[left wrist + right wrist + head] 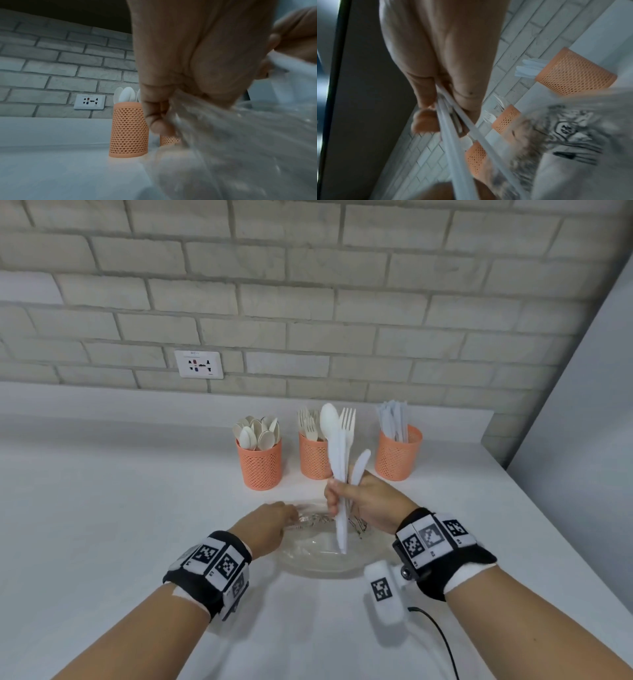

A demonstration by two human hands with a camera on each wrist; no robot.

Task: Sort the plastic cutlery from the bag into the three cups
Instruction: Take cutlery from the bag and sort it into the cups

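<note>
My right hand point(346, 494) grips a bunch of white plastic cutlery point(339, 446) upright: a spoon, a fork and a knife, their handles reaching down into the clear plastic bag point(318, 553) on the counter. My left hand point(274, 522) pinches the bag's crumpled edge point(205, 121) at its left. Behind stand three orange mesh cups: the left cup point(260, 463) holds spoons, the middle cup point(313, 457) forks, the right cup point(397, 453) knives. The right wrist view shows the cutlery handles point(452, 121) between my fingers and the bag's printed film point(565, 129).
The white counter point(102, 508) runs back to a grey brick wall with a power socket point(198, 364). A white wall panel point(582, 422) borders the counter's right side. A black cable point(442, 635) trails from my right wrist camera.
</note>
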